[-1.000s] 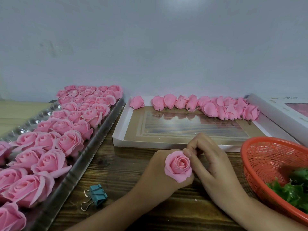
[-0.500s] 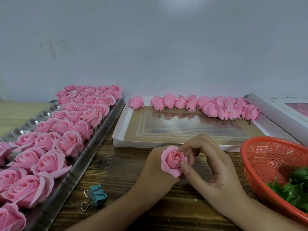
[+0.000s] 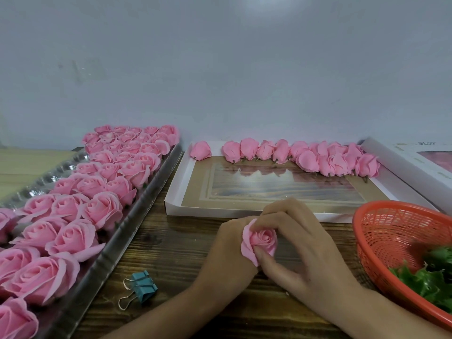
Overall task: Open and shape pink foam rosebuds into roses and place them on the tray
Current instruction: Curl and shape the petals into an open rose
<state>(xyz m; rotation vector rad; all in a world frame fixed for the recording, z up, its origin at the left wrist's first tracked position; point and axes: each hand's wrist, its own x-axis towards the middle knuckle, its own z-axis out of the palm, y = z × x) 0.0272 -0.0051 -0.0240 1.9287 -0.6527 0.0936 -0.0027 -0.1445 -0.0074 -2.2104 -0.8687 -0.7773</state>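
A rose (image 3: 260, 241) was held just above the counter (image 3: 171, 245), near the middle of the view, in front of a shallow white box (image 3: 173, 204). Its open face was turned up toward the camera and tilted a little to 6 o'clock. Its long axis ran from that face down into the palm behind it, where the base was hidden.

The left hand (image 3: 227, 248) was brought in from 7 o'clock with its back to the camera. Its grip was curled round the rose's underside; its fingers were mostly hidden. The right hand (image 3: 300, 245) was brought in from 4 o'clock and arched over the flower. An outer petal was pinched at 6 o'clock by the thumb (image 3: 265, 259), and the bent fingers (image 3: 271, 222) were laid across the rim at 12 o'clock.

With the rose taken as the dial's centre, the tray (image 3: 137, 209) was set at 9 to 10 o'clock, packed with opened roses (image 3: 102, 209) in rows. Closed buds (image 3: 305, 157) were lined along the box's far edge at 12 to 1 o'clock. A red basket (image 3: 391, 231) with green leaves (image 3: 425, 275) was seen at 3 to 4 o'clock. A teal clip (image 3: 143, 286) lay at 8 o'clock, beside the tray.
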